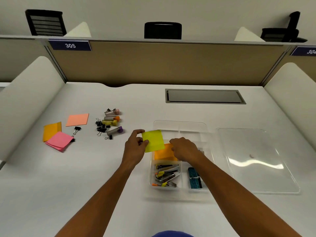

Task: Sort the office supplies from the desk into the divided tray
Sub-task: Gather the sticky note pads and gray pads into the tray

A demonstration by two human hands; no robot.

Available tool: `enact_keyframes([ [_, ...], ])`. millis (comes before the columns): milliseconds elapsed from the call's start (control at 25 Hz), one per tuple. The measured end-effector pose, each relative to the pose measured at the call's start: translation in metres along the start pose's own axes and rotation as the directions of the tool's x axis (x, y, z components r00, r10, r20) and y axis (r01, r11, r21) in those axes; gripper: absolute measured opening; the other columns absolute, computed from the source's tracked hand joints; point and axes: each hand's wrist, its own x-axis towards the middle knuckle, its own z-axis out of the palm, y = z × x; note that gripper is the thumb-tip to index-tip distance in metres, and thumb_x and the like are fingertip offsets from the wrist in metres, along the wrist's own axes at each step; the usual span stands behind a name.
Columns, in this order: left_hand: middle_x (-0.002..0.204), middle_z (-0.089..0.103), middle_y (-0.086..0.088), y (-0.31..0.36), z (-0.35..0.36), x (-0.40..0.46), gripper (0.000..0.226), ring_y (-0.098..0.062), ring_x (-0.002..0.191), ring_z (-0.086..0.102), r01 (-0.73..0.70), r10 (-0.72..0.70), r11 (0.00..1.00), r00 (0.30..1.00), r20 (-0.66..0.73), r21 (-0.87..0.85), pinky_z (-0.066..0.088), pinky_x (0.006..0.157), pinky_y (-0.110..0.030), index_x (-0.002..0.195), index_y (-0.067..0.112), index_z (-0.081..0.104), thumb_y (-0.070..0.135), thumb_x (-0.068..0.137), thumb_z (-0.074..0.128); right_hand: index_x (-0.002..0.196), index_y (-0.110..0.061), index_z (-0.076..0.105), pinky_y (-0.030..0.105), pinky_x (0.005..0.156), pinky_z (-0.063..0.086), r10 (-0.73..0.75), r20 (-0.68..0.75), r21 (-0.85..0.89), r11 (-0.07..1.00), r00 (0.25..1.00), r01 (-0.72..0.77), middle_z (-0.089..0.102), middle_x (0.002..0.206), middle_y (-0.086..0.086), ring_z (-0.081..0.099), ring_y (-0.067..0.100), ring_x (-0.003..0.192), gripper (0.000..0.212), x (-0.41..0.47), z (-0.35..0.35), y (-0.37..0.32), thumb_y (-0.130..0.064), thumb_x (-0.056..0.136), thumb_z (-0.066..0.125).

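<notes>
My left hand [136, 145] pinches a yellow-green sticky note pad [153, 141] by its left edge, just above the left side of the clear divided tray [181, 124]. My right hand [185, 148] rests over the tray's middle with fingers curled on the edge of an orange pad [164, 155] lying in a compartment. The near-left compartment holds several staplers [166, 175]; beside them lie blue staple boxes [195, 179]. On the desk to the left are an orange pad [51, 130], a pink pad [59, 141], a salmon pad [77, 119], binder clips [101, 128] and small capped tubes [112, 119].
The tray's clear lid [256, 159] lies flat to the right of the tray. A grey cable hatch [204, 96] is set into the desk behind it. White side panels and a tan back partition bound the desk.
</notes>
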Motion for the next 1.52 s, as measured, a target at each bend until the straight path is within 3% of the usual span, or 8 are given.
enact_keyframes([
  [200, 0.107, 0.063, 0.0, 0.0, 0.01, 0.0, 0.036, -0.017, 0.08, 0.062, 0.0, -0.004, 0.991, 0.999, 0.032, 0.135, 0.05, 0.064, -0.024, 0.12, 0.022, 0.054, 0.014, 0.087, 0.068, 0.123, -0.012, 0.053, 0.035, 0.071, 0.043, -0.031, -0.064, -0.132, 0.991, 0.997, 0.022, 0.059, 0.112, 0.011, 0.06, 0.03, 0.101, 0.035, -0.004, -0.008, 0.001, -0.006, 0.088, 0.054],
  [360, 0.102, 0.066, 0.003, -0.001, 0.026, 0.002, 0.032, -0.015, 0.079, 0.065, -0.025, 0.011, 0.967, 0.998, 0.057, 0.254, 0.05, 0.065, -0.026, 0.114, 0.025, 0.058, 0.017, 0.085, 0.07, 0.138, -0.017, 0.046, 0.039, 0.083, 0.048, -0.003, -0.122, -0.048, 0.999, 0.993, -0.003, 0.054, 0.128, 0.011, 0.058, 0.031, 0.111, 0.047, -0.006, -0.022, 0.011, -0.016, 0.091, 0.056],
  [520, 0.103, 0.066, 0.003, -0.002, 0.047, 0.004, 0.029, -0.013, 0.079, 0.064, -0.022, -0.014, 0.939, 0.995, 0.099, 0.344, 0.049, 0.06, -0.022, 0.112, 0.027, 0.058, 0.017, 0.087, 0.068, 0.142, -0.022, 0.045, 0.042, 0.093, 0.046, 0.036, -0.111, 0.081, 0.996, 0.993, -0.027, 0.051, 0.14, 0.008, 0.054, 0.03, 0.121, 0.045, -0.01, -0.026, 0.018, -0.026, 0.098, 0.051],
  [760, 0.118, 0.065, -0.004, -0.007, 0.057, 0.01, 0.042, -0.02, 0.097, 0.064, -0.102, 0.024, 0.87, 0.986, 0.164, 0.483, 0.057, 0.081, -0.038, 0.128, 0.024, 0.053, 0.011, 0.09, 0.063, 0.142, -0.027, 0.046, 0.039, 0.092, 0.047, 0.088, -0.186, 0.191, 0.98, 0.979, -0.052, 0.056, 0.138, 0.003, 0.057, 0.027, 0.119, 0.045, -0.016, -0.022, 0.019, -0.033, 0.097, 0.051],
  [920, 0.136, 0.054, -0.002, -0.012, 0.053, 0.007, 0.051, -0.019, 0.117, 0.057, -0.228, 0.139, 0.814, 0.97, 0.201, 0.535, 0.048, 0.097, -0.034, 0.137, 0.021, 0.046, 0.006, 0.091, 0.059, 0.139, -0.029, 0.049, 0.04, 0.094, 0.047, 0.1, -0.208, 0.231, 0.972, 0.973, -0.05, 0.059, 0.135, 0.001, 0.057, 0.026, 0.119, 0.043, -0.016, -0.019, 0.014, -0.037, 0.097, 0.051],
  [1080, 0.137, 0.052, -0.001, -0.015, 0.042, 0.006, 0.044, -0.02, 0.121, 0.053, -0.298, 0.266, 0.798, 0.954, 0.138, 0.523, 0.047, 0.095, -0.032, 0.132, 0.019, 0.05, 0.008, 0.091, 0.06, 0.136, -0.03, 0.051, 0.041, 0.093, 0.048, 0.098, -0.227, 0.273, 0.961, 0.969, -0.033, 0.062, 0.132, -0.001, 0.058, 0.025, 0.117, 0.04, -0.017, -0.017, 0.007, -0.036, 0.097, 0.05],
  [1320, 0.129, 0.057, 0.006, -0.03, 0.003, 0.0, 0.036, -0.016, 0.111, 0.059, -0.24, 0.285, 0.838, 0.958, -0.017, 0.491, 0.053, 0.086, -0.036, 0.124, 0.024, 0.055, 0.019, 0.089, 0.063, 0.128, -0.032, 0.057, 0.04, 0.092, 0.05, 0.02, -0.288, 0.289, 0.955, 0.957, 0.066, 0.067, 0.12, -0.007, 0.06, 0.023, 0.111, 0.032, -0.011, -0.022, -0.032, -0.036, 0.097, 0.049],
  [1520, 0.129, 0.059, 0.004, -0.049, -0.043, 0.003, 0.035, -0.019, 0.104, 0.063, -0.149, 0.27, 0.805, 0.954, -0.131, 0.575, 0.042, 0.095, -0.039, 0.123, 0.026, 0.057, 0.027, 0.089, 0.065, 0.124, -0.033, 0.059, 0.038, 0.088, 0.049, -0.076, -0.291, 0.277, 0.948, 0.954, 0.16, 0.067, 0.112, -0.012, 0.059, 0.019, 0.11, 0.03, 0.002, -0.028, -0.076, -0.035, 0.095, 0.051],
])
